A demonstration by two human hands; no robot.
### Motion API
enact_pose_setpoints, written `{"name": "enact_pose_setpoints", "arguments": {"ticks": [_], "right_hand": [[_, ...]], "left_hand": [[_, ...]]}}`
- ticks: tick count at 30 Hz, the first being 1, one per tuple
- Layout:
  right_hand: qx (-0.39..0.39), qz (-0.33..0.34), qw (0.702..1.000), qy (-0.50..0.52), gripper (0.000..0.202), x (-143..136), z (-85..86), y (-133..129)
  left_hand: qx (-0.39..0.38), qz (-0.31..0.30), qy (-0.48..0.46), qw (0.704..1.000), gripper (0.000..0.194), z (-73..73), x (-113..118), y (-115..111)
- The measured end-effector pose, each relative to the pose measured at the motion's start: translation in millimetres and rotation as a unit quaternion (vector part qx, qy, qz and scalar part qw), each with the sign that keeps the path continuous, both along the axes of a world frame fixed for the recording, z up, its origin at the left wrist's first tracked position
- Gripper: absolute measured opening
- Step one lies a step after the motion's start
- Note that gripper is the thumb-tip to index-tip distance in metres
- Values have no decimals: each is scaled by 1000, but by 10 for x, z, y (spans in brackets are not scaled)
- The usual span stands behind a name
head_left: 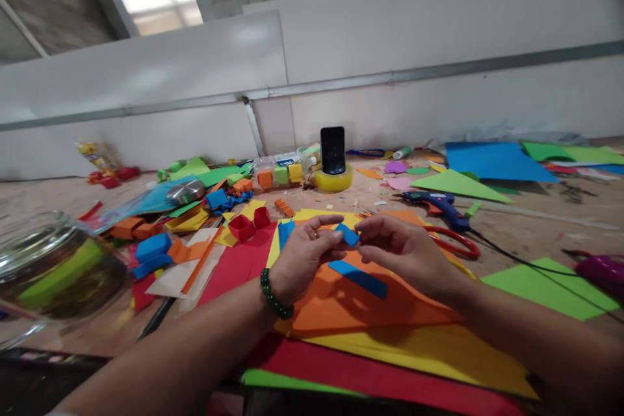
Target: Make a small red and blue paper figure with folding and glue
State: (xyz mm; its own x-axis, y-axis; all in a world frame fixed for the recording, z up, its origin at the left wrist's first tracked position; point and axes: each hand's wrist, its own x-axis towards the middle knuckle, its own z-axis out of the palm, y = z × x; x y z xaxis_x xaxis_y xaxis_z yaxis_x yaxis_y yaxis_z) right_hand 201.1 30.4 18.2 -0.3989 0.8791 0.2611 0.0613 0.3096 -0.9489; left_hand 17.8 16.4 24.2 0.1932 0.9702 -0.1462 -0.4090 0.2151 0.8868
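Between my two hands is a small folded blue piece (348, 234). My left hand (307, 248), with a green bead bracelet (273, 296) at its wrist, pinches the piece's left side between thumb and fingers. The fingertips of my right hand (409, 250) close on its right edge. Below them, a blue strip (359, 278) lies on an orange sheet (336, 312), which rests on yellow sheets (409, 351) and red sheets. Another blue piece (285, 231) is partly hidden behind my left hand.
A glass jar (58, 273) stands at the left. Small folded paper boxes (242, 227) lie left of the sheets. Behind them, a phone (333, 149) stands on a yellow tape roll (334, 179). A blue glue gun (441, 205) and red-handled scissors (453, 244) lie right.
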Motion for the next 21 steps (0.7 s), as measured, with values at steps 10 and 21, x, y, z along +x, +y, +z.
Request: {"name": "enact_pose_setpoints", "arguments": {"ticks": [10,21], "right_hand": [[47,-17,998,-43,28,6,50,-19],[134,-65,982,-114,26,20,54,-24]], "left_hand": [[113,-50,106,987,52,16,-10,-25],[189,-71,214,956,54,5,-11,-54]]}}
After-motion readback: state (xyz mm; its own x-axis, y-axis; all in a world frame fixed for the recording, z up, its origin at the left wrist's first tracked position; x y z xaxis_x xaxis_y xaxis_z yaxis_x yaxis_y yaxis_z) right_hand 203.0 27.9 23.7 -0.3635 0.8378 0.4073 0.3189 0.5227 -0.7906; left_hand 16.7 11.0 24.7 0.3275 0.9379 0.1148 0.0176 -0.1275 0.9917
